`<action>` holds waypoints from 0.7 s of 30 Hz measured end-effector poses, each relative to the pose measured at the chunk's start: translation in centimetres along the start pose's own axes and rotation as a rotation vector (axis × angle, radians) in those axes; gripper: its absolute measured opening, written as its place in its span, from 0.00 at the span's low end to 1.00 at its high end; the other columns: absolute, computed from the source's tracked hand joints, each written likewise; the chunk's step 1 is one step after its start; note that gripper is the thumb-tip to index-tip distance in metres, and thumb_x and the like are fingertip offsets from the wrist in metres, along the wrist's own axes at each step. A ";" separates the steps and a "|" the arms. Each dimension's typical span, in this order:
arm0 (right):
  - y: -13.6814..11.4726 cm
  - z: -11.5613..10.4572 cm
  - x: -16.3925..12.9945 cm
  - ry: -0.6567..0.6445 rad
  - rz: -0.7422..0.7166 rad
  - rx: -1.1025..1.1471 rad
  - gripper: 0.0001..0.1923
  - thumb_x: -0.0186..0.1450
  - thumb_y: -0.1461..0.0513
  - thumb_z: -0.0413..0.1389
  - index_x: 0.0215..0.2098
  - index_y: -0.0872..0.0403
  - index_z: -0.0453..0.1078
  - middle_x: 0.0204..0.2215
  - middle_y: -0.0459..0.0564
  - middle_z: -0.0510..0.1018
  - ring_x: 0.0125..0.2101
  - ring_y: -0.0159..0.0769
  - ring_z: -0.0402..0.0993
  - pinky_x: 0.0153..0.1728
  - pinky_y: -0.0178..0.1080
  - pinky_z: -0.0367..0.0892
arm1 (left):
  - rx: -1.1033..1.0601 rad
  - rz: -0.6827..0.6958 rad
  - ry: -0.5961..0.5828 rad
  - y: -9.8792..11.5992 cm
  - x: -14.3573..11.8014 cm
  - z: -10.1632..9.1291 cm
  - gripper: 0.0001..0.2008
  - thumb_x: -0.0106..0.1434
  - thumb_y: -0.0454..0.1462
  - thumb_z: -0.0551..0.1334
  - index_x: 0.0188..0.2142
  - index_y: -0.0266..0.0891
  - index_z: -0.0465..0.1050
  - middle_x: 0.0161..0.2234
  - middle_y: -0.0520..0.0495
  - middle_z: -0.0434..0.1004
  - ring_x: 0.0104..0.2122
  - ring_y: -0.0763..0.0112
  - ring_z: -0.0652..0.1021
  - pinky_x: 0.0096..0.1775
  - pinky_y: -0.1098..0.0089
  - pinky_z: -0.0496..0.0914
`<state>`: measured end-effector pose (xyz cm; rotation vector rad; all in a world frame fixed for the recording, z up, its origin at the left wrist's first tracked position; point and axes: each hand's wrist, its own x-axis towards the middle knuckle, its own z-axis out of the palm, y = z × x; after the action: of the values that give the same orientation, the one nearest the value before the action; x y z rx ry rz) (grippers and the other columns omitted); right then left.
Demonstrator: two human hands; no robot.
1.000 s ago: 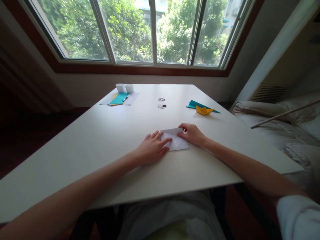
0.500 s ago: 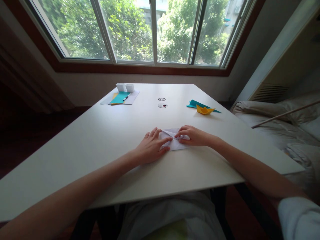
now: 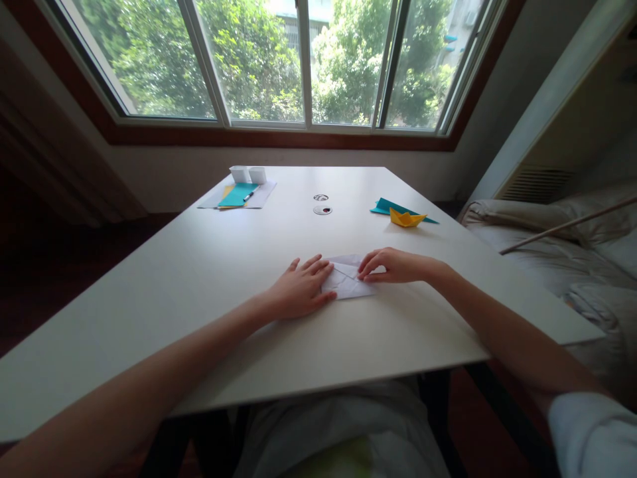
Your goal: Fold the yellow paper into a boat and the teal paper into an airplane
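White folded sheet [image 3: 348,282]: thin matt paper, visible creases. Surface [image 3: 223,265]: smooth white laminate look, soft satin sheen. Yellow boat [image 3: 407,217] and teal sheet [image 3: 385,206]: matt coloured paper. Window frame [image 3: 304,66]: pale, painted-looking, slightly glossy, glass panes. Bedding [image 3: 547,252]: soft wrinkled cloth, matt.

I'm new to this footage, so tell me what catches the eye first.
Mid-table, the left hand lies flat on a folded white paper while the right hand presses its fingers on the paper's right side. Farther right sits a yellow paper boat on a teal sheet.
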<state>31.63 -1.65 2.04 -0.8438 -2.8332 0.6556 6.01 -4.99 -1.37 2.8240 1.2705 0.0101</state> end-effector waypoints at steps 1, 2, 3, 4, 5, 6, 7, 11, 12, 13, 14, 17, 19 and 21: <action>-0.1 0.0 0.0 -0.004 0.003 -0.010 0.14 0.62 0.57 0.51 0.41 0.52 0.74 0.41 0.50 0.76 0.38 0.34 0.71 0.40 0.34 0.63 | -0.006 0.007 -0.008 -0.1 0.0 0.0 0.33 0.63 0.55 0.40 0.61 0.38 0.47 0.61 0.40 0.49 0.61 0.59 0.49 0.57 0.52 0.44; -0.2 0.1 0.0 0.000 0.003 -0.028 0.14 0.62 0.57 0.51 0.41 0.52 0.74 0.40 0.50 0.76 0.38 0.34 0.71 0.40 0.35 0.63 | -0.013 0.012 -0.012 -0.2 0.1 0.0 0.33 0.63 0.55 0.40 0.61 0.38 0.46 0.61 0.39 0.48 0.60 0.59 0.50 0.57 0.52 0.43; -0.3 0.2 0.0 0.011 0.003 -0.053 0.13 0.62 0.57 0.51 0.41 0.52 0.74 0.40 0.50 0.76 0.38 0.34 0.71 0.41 0.35 0.63 | -0.023 0.019 -0.013 -0.2 0.1 0.0 0.33 0.63 0.55 0.40 0.61 0.38 0.46 0.61 0.39 0.49 0.60 0.59 0.52 0.57 0.52 0.43; -0.4 0.4 0.1 0.033 0.005 -0.083 0.13 0.63 0.58 0.50 0.41 0.51 0.74 0.39 0.50 0.76 0.38 0.35 0.70 0.41 0.36 0.63 | -0.033 0.025 -0.010 -0.3 0.2 0.0 0.33 0.63 0.55 0.40 0.61 0.38 0.46 0.61 0.39 0.49 0.59 0.59 0.53 0.57 0.51 0.43; -0.5 0.7 0.3 0.063 0.009 -0.118 0.13 0.64 0.59 0.49 0.42 0.51 0.73 0.38 0.51 0.75 0.37 0.35 0.70 0.40 0.36 0.63 | -0.042 0.031 -0.004 -0.3 0.2 0.0 0.33 0.63 0.55 0.41 0.61 0.39 0.46 0.61 0.39 0.50 0.59 0.59 0.55 0.56 0.51 0.44; -0.5 1.1 0.5 0.099 0.014 -0.157 0.14 0.64 0.59 0.48 0.44 0.51 0.72 0.37 0.52 0.75 0.37 0.35 0.70 0.40 0.37 0.63 | -0.049 0.036 0.002 -0.3 0.2 -0.1 0.33 0.63 0.55 0.41 0.61 0.39 0.47 0.60 0.39 0.51 0.58 0.59 0.56 0.56 0.51 0.45; -0.6 1.4 0.8 0.134 0.023 -0.198 0.15 0.65 0.60 0.47 0.46 0.51 0.70 0.36 0.53 0.74 0.36 0.36 0.69 0.39 0.37 0.62 | -0.052 0.039 0.010 -0.4 0.3 -0.1 0.32 0.63 0.55 0.42 0.60 0.40 0.47 0.60 0.39 0.52 0.58 0.59 0.57 0.56 0.51 0.45; -0.3 2.8 1.9 0.190 0.039 -0.352 0.18 0.66 0.60 0.45 0.53 0.49 0.65 0.34 0.54 0.71 0.35 0.37 0.67 0.37 0.39 0.61 | -0.048 0.045 0.028 -0.3 0.4 -0.2 0.31 0.62 0.54 0.44 0.60 0.42 0.48 0.59 0.40 0.54 0.57 0.59 0.58 0.55 0.53 0.48; -0.3 2.9 2.1 0.189 0.044 -0.375 0.18 0.66 0.60 0.45 0.53 0.49 0.64 0.34 0.54 0.71 0.34 0.37 0.67 0.37 0.39 0.61 | -0.045 0.048 0.031 -0.3 0.4 -0.2 0.31 0.62 0.55 0.44 0.60 0.42 0.48 0.59 0.40 0.54 0.57 0.59 0.59 0.55 0.52 0.48; -0.3 3.0 2.2 0.185 0.050 -0.390 0.19 0.66 0.59 0.46 0.54 0.48 0.63 0.33 0.54 0.71 0.34 0.37 0.67 0.37 0.38 0.61 | -0.041 0.052 0.033 -0.3 0.5 -0.2 0.31 0.62 0.55 0.43 0.60 0.42 0.48 0.59 0.40 0.54 0.57 0.59 0.59 0.55 0.52 0.49; -0.3 2.9 2.2 0.179 0.056 -0.399 0.19 0.65 0.59 0.46 0.54 0.48 0.63 0.33 0.54 0.71 0.34 0.37 0.66 0.36 0.38 0.61 | -0.036 0.055 0.033 -0.3 0.5 -0.2 0.31 0.62 0.55 0.43 0.60 0.42 0.48 0.59 0.41 0.54 0.57 0.58 0.59 0.55 0.52 0.49; -0.6 2.4 2.0 0.151 0.079 -0.401 0.19 0.65 0.58 0.48 0.53 0.48 0.64 0.33 0.54 0.72 0.33 0.37 0.67 0.35 0.38 0.60 | -0.026 0.058 0.028 -0.4 0.5 -0.3 0.31 0.62 0.55 0.43 0.60 0.43 0.48 0.59 0.41 0.54 0.57 0.58 0.58 0.55 0.52 0.50; -0.8 1.9 1.5 0.127 0.091 -0.384 0.17 0.64 0.58 0.49 0.51 0.48 0.67 0.32 0.53 0.73 0.32 0.37 0.67 0.35 0.37 0.60 | -0.025 0.057 0.025 -0.4 0.5 -0.3 0.31 0.62 0.55 0.43 0.59 0.42 0.49 0.59 0.41 0.54 0.57 0.58 0.58 0.55 0.52 0.50; -0.7 1.3 1.0 0.106 0.102 -0.354 0.16 0.63 0.58 0.50 0.48 0.47 0.70 0.32 0.53 0.74 0.32 0.36 0.68 0.34 0.36 0.60 | -0.028 0.052 0.023 -0.4 0.4 -0.3 0.31 0.62 0.55 0.43 0.59 0.42 0.49 0.59 0.40 0.54 0.57 0.58 0.58 0.55 0.52 0.50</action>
<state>30.16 -2.15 1.16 -1.0437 -2.8652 0.1101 5.98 -4.38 -1.08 2.8405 1.1908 0.0617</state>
